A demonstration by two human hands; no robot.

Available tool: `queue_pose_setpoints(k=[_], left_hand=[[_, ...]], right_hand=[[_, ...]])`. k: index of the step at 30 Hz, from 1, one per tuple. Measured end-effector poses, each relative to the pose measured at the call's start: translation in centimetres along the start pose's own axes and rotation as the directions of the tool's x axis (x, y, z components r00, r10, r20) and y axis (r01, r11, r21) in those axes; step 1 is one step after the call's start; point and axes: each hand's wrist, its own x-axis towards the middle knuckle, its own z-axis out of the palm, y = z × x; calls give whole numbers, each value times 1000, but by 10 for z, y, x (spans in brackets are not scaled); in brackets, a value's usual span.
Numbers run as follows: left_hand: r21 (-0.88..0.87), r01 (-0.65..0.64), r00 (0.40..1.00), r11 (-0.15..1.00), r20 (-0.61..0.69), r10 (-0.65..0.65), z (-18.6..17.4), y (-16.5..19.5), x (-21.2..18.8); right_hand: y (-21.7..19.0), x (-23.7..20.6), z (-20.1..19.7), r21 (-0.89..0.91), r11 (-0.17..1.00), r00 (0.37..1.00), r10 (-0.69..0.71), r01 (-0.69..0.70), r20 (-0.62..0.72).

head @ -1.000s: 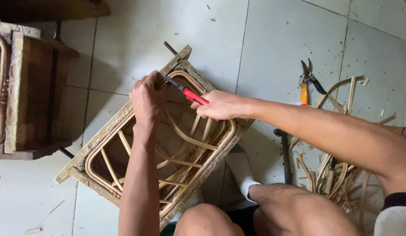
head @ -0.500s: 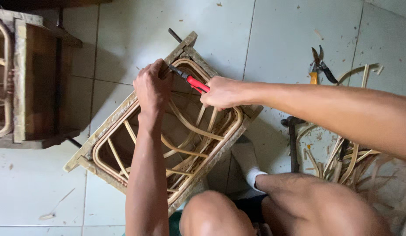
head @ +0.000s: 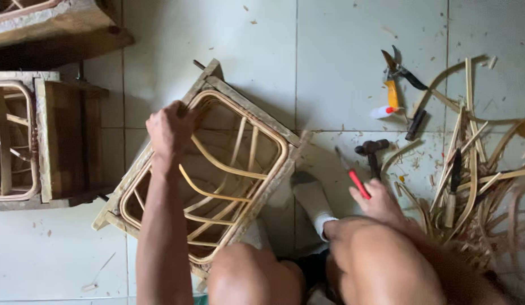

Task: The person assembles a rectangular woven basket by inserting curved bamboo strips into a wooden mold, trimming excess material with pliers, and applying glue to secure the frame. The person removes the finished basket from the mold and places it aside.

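Observation:
A square wooden frame filled with bent rattan strips lies tilted on the tiled floor between my knees. My left hand grips its upper left rim, fingers wrapped over the rattan loop. My right hand is low at the right, just above my right knee, holding a thin tool with a red handle whose dark tip points up and left. A black hammer lies on the floor right beside that tool. My foot in a white sock rests against the frame's right edge.
Pruning shears with a yellow handle and a small white bottle lie on the tiles at upper right. A heap of loose rattan offcuts fills the right side. Other wooden frames stand at the left.
My right hand has pulled the red-handled tool away from the frame's top rim, down and to the right beside the hammer. My left hand stays on the frame.

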Motion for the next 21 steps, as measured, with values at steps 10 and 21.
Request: queue_pose_setpoints(k=[10,21], left_hand=[[-140,-295,836,945,-517,184,-25,30,-175],[244,-45,995,969,-77,65,36,-16,-364]], right_hand=[[54,-6,65,-273,960,996,-80,67,-35],[-118,129,-18,-11,735,735,-678,678,0]])
